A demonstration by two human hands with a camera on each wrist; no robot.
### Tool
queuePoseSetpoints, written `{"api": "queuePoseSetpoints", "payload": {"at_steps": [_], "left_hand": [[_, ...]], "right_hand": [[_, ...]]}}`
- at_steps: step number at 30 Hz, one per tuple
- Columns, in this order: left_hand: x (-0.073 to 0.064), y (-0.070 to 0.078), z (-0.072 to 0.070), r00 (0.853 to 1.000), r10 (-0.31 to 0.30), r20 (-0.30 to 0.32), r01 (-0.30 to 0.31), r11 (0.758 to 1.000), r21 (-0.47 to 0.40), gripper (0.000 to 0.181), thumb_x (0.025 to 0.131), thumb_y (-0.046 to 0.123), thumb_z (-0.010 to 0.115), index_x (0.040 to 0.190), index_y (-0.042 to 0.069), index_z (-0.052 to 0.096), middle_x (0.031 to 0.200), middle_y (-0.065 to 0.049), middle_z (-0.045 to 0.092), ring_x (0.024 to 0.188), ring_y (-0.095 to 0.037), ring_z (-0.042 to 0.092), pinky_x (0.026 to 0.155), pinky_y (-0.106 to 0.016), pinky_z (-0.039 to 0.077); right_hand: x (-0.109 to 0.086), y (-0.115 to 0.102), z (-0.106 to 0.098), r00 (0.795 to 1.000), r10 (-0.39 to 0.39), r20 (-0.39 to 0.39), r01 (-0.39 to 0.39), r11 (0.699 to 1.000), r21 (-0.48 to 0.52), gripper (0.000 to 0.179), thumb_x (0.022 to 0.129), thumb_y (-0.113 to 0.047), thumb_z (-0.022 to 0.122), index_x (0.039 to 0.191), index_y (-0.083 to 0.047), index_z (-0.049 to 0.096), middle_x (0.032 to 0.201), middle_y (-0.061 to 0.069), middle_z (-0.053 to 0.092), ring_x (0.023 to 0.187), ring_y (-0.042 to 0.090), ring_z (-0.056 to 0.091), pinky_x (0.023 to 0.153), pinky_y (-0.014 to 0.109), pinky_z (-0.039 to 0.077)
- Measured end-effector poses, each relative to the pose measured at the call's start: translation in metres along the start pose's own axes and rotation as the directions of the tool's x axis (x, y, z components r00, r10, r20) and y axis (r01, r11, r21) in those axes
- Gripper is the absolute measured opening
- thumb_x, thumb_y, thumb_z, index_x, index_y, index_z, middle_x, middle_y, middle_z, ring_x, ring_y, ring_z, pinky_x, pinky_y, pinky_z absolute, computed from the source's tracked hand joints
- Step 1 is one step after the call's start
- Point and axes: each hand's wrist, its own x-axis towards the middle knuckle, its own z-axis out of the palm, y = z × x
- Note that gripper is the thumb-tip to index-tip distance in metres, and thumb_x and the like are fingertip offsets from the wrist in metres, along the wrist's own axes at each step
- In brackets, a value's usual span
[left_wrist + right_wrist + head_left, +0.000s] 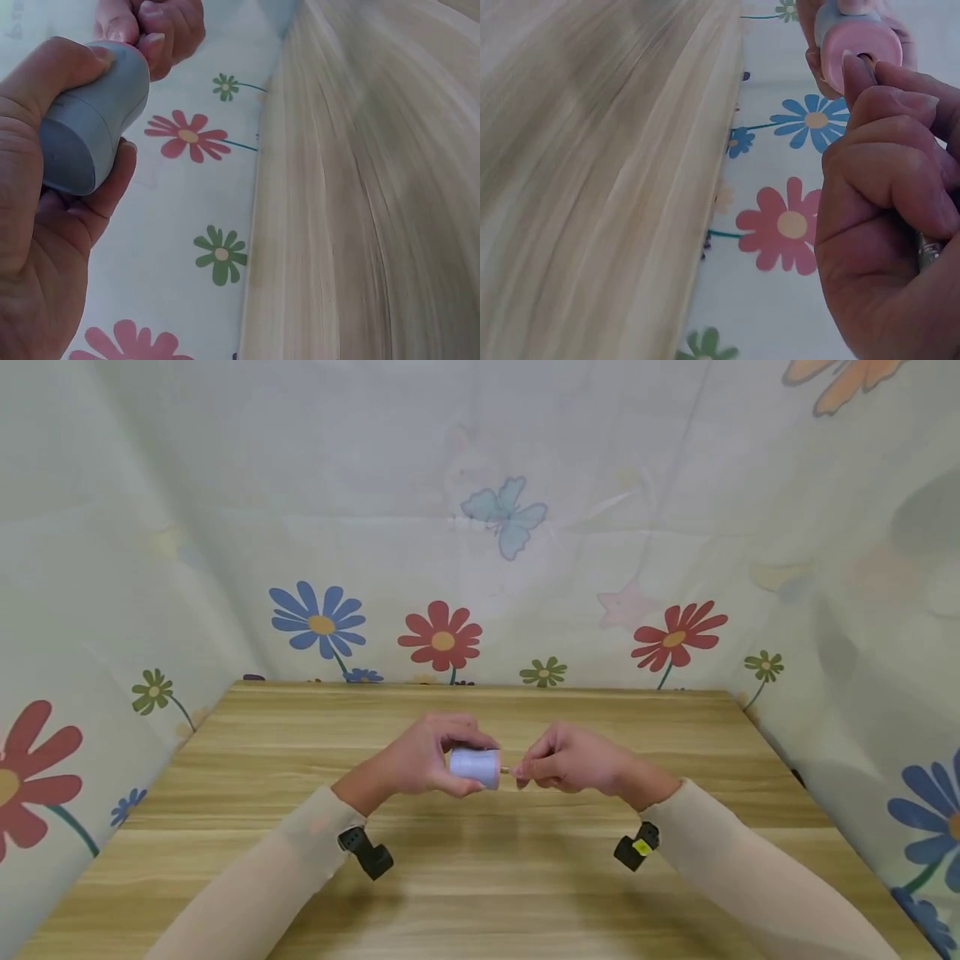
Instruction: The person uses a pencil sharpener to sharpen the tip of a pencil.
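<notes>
My left hand [429,756] holds a small light-blue cylinder [472,766], which looks like a pencil sharpener, with the thumb and fingers around its sides. Its pink end face [844,46] has a dark round hole and is turned toward my right hand [573,760]. That hand pinches a thin pencil-like stick [506,770] between thumb and fingertips, its end at the hole. Most of the stick is hidden by the right fingers; a silvery piece [929,251] shows under the curled fingers. In the left wrist view the cylinder's rounded closed end [67,157] faces the camera.
Both hands are above a wood-grain table [480,877]. A pale cloth printed with flowers and butterflies [502,518] hangs behind it and along the sides. Dark wrist cameras sit on the left cuff [366,852] and right cuff [636,847].
</notes>
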Motion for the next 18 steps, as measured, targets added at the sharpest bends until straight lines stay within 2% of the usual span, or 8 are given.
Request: {"api": "queuePoseSetpoints", "payload": {"at_steps": [2, 4, 6, 8, 11, 13, 15, 18], "left_hand": [[0.0, -0.002, -0.001, 1.0, -0.011, 0.0, 0.011, 1.0, -0.002, 0.042, 0.076, 0.02, 0.089, 0.116, 0.012, 0.077, 0.097, 0.0, 0.068, 0.082, -0.017, 0.063, 0.066, -0.031, 0.058], [0.0, -0.004, -0.001, 1.0, -0.021, -0.001, 0.02, 1.0, -0.023, 0.042, 0.077, 0.018, 0.089, 0.116, 0.011, 0.077, 0.098, -0.001, 0.068, 0.082, -0.017, 0.063, 0.066, -0.032, 0.058], [0.0, -0.007, -0.002, 1.0, -0.027, -0.005, 0.027, 0.998, -0.054, 0.042, 0.078, 0.016, 0.088, 0.118, 0.009, 0.076, 0.1, -0.003, 0.069, 0.083, -0.019, 0.064, 0.067, -0.033, 0.059], [0.001, -0.009, -0.003, 0.999, -0.036, -0.014, 0.034, 0.996, -0.087, 0.042, 0.079, 0.013, 0.088, 0.118, 0.007, 0.076, 0.101, -0.005, 0.07, 0.083, -0.02, 0.064, 0.067, -0.032, 0.059], [0.002, -0.01, -0.006, 0.998, -0.051, -0.026, 0.048, 0.991, -0.127, 0.042, 0.079, 0.009, 0.087, 0.119, 0.006, 0.075, 0.103, -0.007, 0.07, 0.084, -0.021, 0.065, 0.068, -0.031, 0.058], [0.002, -0.009, -0.007, 0.998, -0.06, -0.03, 0.055, 0.989, -0.138, 0.042, 0.079, 0.007, 0.086, 0.119, 0.006, 0.075, 0.104, -0.007, 0.07, 0.083, -0.022, 0.065, 0.068, -0.031, 0.058], [0.003, -0.009, -0.007, 0.998, -0.061, -0.029, 0.056, 0.989, -0.138, 0.042, 0.078, 0.008, 0.087, 0.118, 0.007, 0.075, 0.103, -0.007, 0.07, 0.083, -0.022, 0.065, 0.068, -0.031, 0.058], [0.003, -0.008, -0.006, 0.998, -0.052, -0.02, 0.049, 0.989, -0.138, 0.042, 0.077, 0.01, 0.088, 0.117, 0.007, 0.076, 0.1, -0.006, 0.07, 0.083, -0.022, 0.065, 0.067, -0.031, 0.058]], "right_hand": [[0.002, 0.002, 0.0, 1.0, 0.005, -0.01, -0.005, 1.0, -0.007, 0.018, 0.097, -0.024, 0.071, 0.086, -0.013, 0.081, 0.056, -0.004, 0.047, 0.045, 0.009, 0.031, 0.044, 0.023, 0.027], [0.002, 0.004, 0.002, 0.995, -0.085, -0.047, 0.079, 0.989, -0.123, 0.015, 0.096, -0.025, 0.073, 0.086, -0.017, 0.081, 0.06, -0.004, 0.055, 0.048, 0.008, 0.036, 0.046, 0.023, 0.031], [0.002, 0.007, 0.005, 0.964, -0.254, -0.085, 0.215, 0.922, -0.321, 0.012, 0.094, -0.026, 0.075, 0.086, -0.019, 0.08, 0.066, -0.006, 0.062, 0.052, 0.004, 0.043, 0.049, 0.02, 0.037], [0.001, 0.011, 0.008, 0.887, -0.451, -0.099, 0.325, 0.762, -0.56, 0.011, 0.093, -0.026, 0.076, 0.085, -0.018, 0.079, 0.069, -0.008, 0.064, 0.056, 0.002, 0.047, 0.053, 0.017, 0.041], [0.0, 0.016, 0.013, 0.728, -0.681, -0.078, 0.345, 0.463, -0.816, 0.016, 0.093, -0.027, 0.077, 0.082, -0.014, 0.075, 0.066, -0.007, 0.058, 0.055, 0.002, 0.047, 0.053, 0.016, 0.042], [-0.001, 0.017, 0.015, 0.664, -0.745, -0.069, 0.315, 0.362, -0.877, 0.021, 0.094, -0.028, 0.076, 0.079, -0.014, 0.071, 0.063, -0.007, 0.052, 0.053, 0.002, 0.044, 0.052, 0.015, 0.039], [-0.001, 0.016, 0.016, 0.667, -0.741, -0.08, 0.321, 0.383, -0.866, 0.025, 0.094, -0.028, 0.075, 0.075, -0.015, 0.068, 0.062, -0.008, 0.048, 0.052, 0.0, 0.04, 0.051, 0.014, 0.035], [-0.002, 0.01, 0.013, 0.771, -0.628, -0.107, 0.362, 0.57, -0.738, 0.028, 0.096, -0.026, 0.073, 0.07, -0.019, 0.066, 0.059, -0.012, 0.044, 0.052, -0.002, 0.035, 0.05, 0.015, 0.03]]}}
